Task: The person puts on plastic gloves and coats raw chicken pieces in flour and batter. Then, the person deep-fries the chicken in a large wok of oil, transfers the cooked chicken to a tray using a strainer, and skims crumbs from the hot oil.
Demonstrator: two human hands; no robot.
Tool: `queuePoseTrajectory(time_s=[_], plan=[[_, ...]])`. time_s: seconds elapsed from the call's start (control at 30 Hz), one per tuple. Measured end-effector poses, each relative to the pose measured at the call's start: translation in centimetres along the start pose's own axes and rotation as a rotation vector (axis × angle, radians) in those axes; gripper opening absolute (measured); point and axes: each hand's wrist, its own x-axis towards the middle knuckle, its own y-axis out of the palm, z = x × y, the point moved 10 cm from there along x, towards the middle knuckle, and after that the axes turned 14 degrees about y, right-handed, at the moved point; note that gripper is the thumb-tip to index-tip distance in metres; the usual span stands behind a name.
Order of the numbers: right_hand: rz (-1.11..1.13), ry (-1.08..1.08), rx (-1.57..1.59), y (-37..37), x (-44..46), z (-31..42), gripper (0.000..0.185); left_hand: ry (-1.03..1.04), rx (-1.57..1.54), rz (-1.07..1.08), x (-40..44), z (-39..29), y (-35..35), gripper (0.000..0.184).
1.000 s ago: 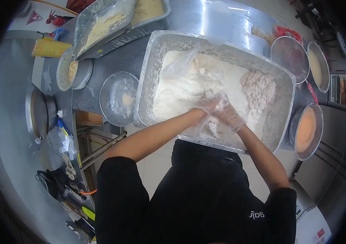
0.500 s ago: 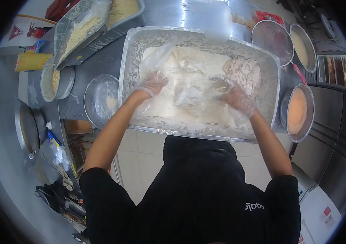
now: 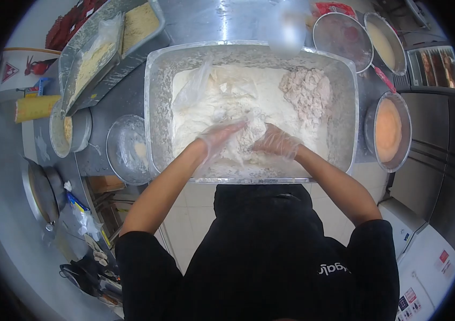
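Observation:
A large metal tub (image 3: 150, 96) holds a bed of white flour (image 3: 270, 80). My left hand (image 3: 222, 135), in a clear plastic glove, lies along the left side of a flour-coated lump (image 3: 249, 129) near the middle of the tub. From the right, my gloved right hand (image 3: 276, 142) curls its fingers against the same lump, so it sits gripped between both hands. What is under the coating does not show. A heap of pale pink, floured pieces (image 3: 307, 91) rests at the tub's right end. A clear plastic bag (image 3: 192, 91) lies on the flour at the left.
Left of the tub stand a metal bowl (image 3: 125, 152), a round pan (image 3: 83, 131) and a grey bin of yellowish crumbs (image 3: 155, 32). On the right are a round sieve (image 3: 342, 40), a pan of pale liquid (image 3: 382, 48) and a bowl with orange contents (image 3: 389, 131).
Both hands have come inward from wide apart to the middle of the tub and closed around a floured lump. The camera view has shifted slightly.

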Motion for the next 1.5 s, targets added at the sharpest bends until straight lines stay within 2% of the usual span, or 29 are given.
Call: queuePoseTrajectory(time_s=[0.03, 0.13, 0.2, 0.27, 0.33, 0.43, 0.53, 0.57, 0.63, 0.67, 0.77, 0.87, 0.93, 1.0, 1.07, 1.13, 1.17, 1.3, 1.4, 1.47, 1.5], plan=[[-0.039, -0.014, 0.08, -0.5, -0.2, 0.2, 0.053, -0.013, 0.012, 0.022, -0.5, -0.2, -0.2, 0.085], [-0.204, -0.05, -0.055, -2.9, -2.0, 1.8, 0.047, 0.101, 0.116, -0.158, -0.5, -0.6, -3.4, 0.087], [-0.244, -0.052, -0.12, -3.0, -1.5, 0.6, 0.045, 0.148, 0.246, -0.196, -1.3, -1.5, -5.2, 0.085], [-0.273, 0.032, -0.245, -3.0, -1.1, -0.7, 0.045, 0.181, 0.336, -0.194, -2.2, -2.7, -5.7, 0.084], [-0.294, 0.207, -0.431, -4.1, -2.2, 1.1, 0.046, 0.203, 0.388, -0.145, -2.9, -4.0, -5.1, 0.083], [-0.125, 0.029, -0.313, -2.3, -2.0, 1.8, 0.056, 0.212, 0.32, -0.146, -3.1, -4.4, -4.9, 0.078], [-0.153, -0.038, -0.148, -5.4, -1.7, 2.5, 0.057, 0.125, 0.567, -0.209, -1.3, -3.5, -7.3, 0.075], [-0.113, 0.065, -0.109, -6.2, -0.3, 1.1, 0.061, 0.149, 0.699, -0.217, 1.3, -1.8, -8.6, 0.076], [-0.222, 0.112, -0.14, -6.3, 3.6, -2.0, 0.068, 0.2, 0.972, -0.232, 7.1, 2.4, -10.9, 0.079], [-0.282, 0.137, -0.155, -6.4, 4.7, -3.1, 0.072, 0.209, 0.839, -0.228, 7.0, 1.8, -9.7, 0.079], [-0.069, 0.151, 0.198, -1.6, 5.8, -1.3, 0.077, 0.246, 0.44, -0.191, 4.5, -1.5, -4.0, 0.079], [0.082, 0.364, -0.031, -3.0, 0.9, 2.4, 0.082, 0.026, 0.099, -0.171, 0.2, -2.5, -3.5, 0.078], [0.039, -0.027, -0.392, -3.8, 1.8, 1.7, 0.086, 0.08, 0.404, -0.01, 1.2, -0.1, -7.3, 0.079], [0.026, -0.159, -0.523, -3.1, 2.0, -1.3, 0.09, 0.127, 0.587, 0.071, 2.0, 2.1, -8.1, 0.079], [0.042, -0.024, -0.422, -2.2, 1.7, -4.5, 0.094, 0.162, 0.654, 0.07, 1.7, 3.3, -6.2, 0.08], [0.104, 0.211, -0.334, 0.1, 0.2, -1.8, 0.102, 0.098, 0.556, -0.004, 0.8, 1.3, -2.6, 0.082], [0.11, 0.246, -0.305, 0.9, 0.0, -0.7, 0.102, 0.076, 0.411, -0.046, 1.8, 2.4, -2.3, 0.082], [0.017, 0.066, -0.208, 5.0, 4.4, -2.1, 0.098, 0.056, -0.004, -0.125, 2.4, 2.2, 0.7, 0.084], [-0.058, -0.116, -0.255, 5.3, 4.9, -1.3, 0.09, 0.031, 0.106, -0.233, 2.7, 1.9, 0.5, 0.086], [-0.209, -0.155, -0.212, 2.1, 2.6, 1.9, 0.084, -0.005, 0.084, -0.31, 2.0, 1.6, 0.0, 0.079], [-0.2, -0.082, -0.135, 1.5, 2.6, 1.4, 0.082, -0.025, 0.073, -0.348, 1.4, 1.4, -0.1, 0.076]])
